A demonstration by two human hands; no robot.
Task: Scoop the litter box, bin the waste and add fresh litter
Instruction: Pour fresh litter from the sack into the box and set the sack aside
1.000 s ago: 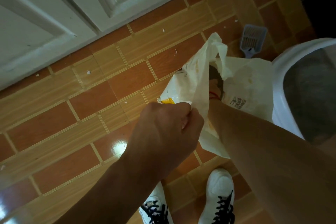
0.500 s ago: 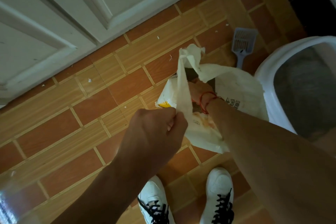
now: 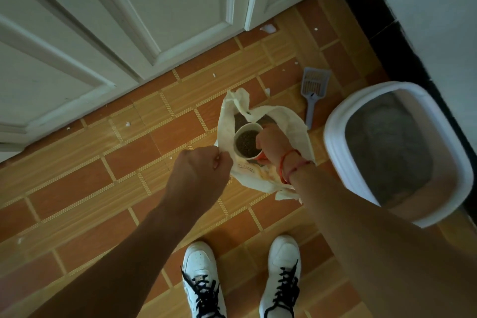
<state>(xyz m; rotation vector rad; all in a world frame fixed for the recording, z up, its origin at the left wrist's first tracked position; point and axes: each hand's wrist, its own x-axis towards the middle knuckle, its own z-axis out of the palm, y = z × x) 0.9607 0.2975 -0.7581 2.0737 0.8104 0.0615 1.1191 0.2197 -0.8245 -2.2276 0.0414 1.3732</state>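
A cream litter bag (image 3: 291, 126) stands open on the tiled floor. My left hand (image 3: 200, 168) pinches the bag's left edge and holds it up. My right hand (image 3: 271, 143) grips a white cup (image 3: 246, 143) filled with dark litter granules, just above the bag's mouth. A red string is tied around my right wrist. The white litter box (image 3: 335, 142) sits to the right of the bag, with grey litter inside. A pale blue slotted scoop (image 3: 315, 90) lies on the floor behind the bag.
White panelled doors (image 3: 129, 20) run along the far side. A dark gap and a white wall (image 3: 426, 8) lie at the right. My white shoes (image 3: 201, 279) stand just before the bag. Small white scraps dot the floor tiles (image 3: 77, 188).
My right hand has come up out of the bag with the cup full of litter. The left hand keeps its hold on the bag's edge. The view has pulled back.
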